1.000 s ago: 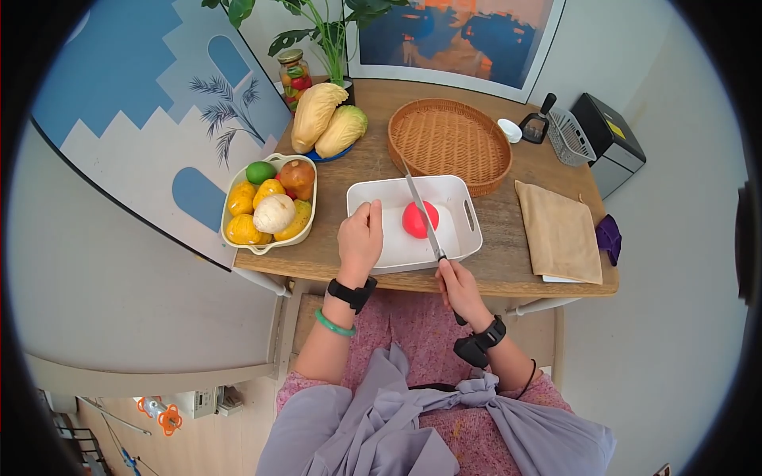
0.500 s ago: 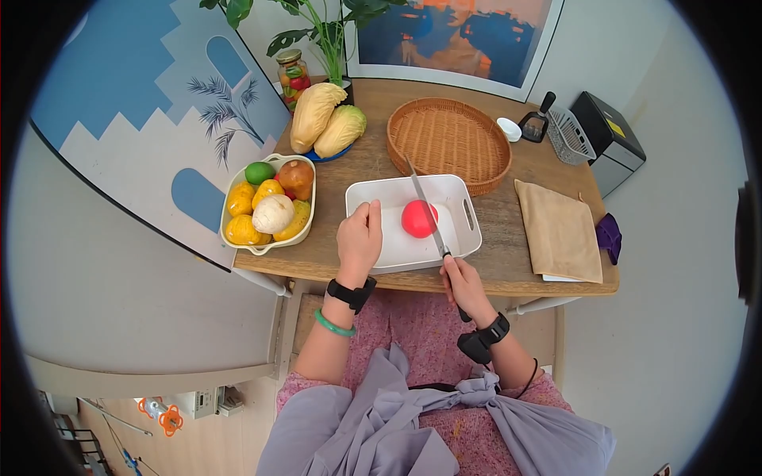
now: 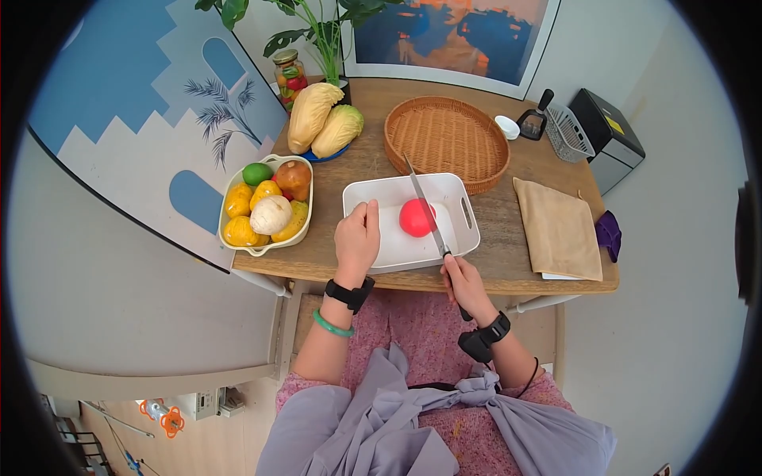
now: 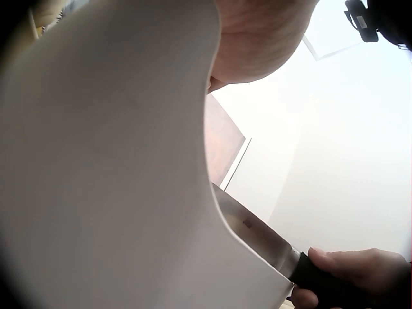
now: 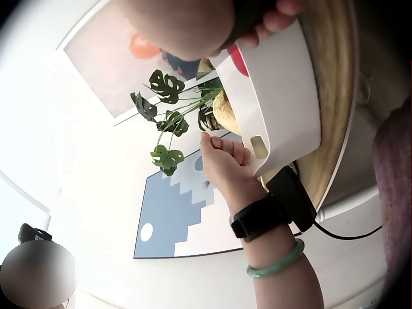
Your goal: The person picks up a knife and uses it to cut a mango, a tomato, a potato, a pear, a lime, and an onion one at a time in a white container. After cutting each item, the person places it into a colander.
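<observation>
A kitchen knife (image 3: 429, 208) with a black handle is held in my right hand (image 3: 467, 287), fingers wrapped round the handle. Its blade slants away over a smooth red round thing (image 3: 414, 220), like a tomato, overlapping its right part in the head view. That round thing lies inside a white rectangular bin (image 3: 397, 255) with handle slots. My left hand (image 3: 357, 239) is at the bin's left end, over the rim, fingers curled and thumb upward, with nothing seen in it. The left wrist view shows the bin's wall and the knife blade (image 4: 254, 235) beyond its rim.
A basket of fruit (image 3: 225, 213) stands left, with pale cabbages (image 3: 313, 119) behind. Beyond the bin lies a round wicker tray (image 3: 448, 139). To the right are a folded tan cloth (image 3: 556, 230), a purple cloth (image 3: 609, 236) and a grey basket (image 3: 569, 133). A plant (image 3: 327, 47) stands at the back.
From one second to half a second ago, the right hand and knife shifted slightly to the right, and they stay there now. The left hand keeps its place; the head view drifts a little.
</observation>
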Action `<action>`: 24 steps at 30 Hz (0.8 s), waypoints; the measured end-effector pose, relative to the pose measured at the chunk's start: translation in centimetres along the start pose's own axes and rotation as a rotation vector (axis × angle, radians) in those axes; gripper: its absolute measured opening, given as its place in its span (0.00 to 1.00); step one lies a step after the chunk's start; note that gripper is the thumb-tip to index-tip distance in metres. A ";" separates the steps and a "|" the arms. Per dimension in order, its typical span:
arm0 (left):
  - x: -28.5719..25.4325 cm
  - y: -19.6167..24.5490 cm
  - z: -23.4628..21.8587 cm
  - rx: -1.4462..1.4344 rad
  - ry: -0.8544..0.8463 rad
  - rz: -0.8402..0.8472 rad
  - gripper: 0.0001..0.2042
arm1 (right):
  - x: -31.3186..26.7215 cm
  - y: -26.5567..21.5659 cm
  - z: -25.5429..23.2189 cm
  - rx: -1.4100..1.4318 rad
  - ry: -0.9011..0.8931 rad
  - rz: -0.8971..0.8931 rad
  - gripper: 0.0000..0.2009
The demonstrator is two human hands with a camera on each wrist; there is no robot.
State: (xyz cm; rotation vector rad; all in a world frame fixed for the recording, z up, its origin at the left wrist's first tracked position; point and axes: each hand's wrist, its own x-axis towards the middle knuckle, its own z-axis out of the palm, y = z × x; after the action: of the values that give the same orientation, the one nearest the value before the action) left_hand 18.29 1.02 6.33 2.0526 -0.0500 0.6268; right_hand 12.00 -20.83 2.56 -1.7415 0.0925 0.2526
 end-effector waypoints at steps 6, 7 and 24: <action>0.0 0.1 0.0 0.011 -0.011 -0.008 0.19 | 0.0 0.0 0.0 0.021 0.020 -0.018 0.22; 0.0 0.2 0.0 0.011 -0.012 -0.006 0.19 | 0.1 0.0 0.0 0.009 0.012 -0.010 0.22; 0.0 0.0 0.0 0.018 -0.010 -0.002 0.18 | 0.2 0.0 -0.5 0.011 0.053 -0.015 0.22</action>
State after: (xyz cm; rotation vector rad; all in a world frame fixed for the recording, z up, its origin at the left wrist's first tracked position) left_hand 18.28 1.01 6.36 2.0729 -0.0483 0.6173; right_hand 12.22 -21.31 2.56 -1.7377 0.1188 0.1941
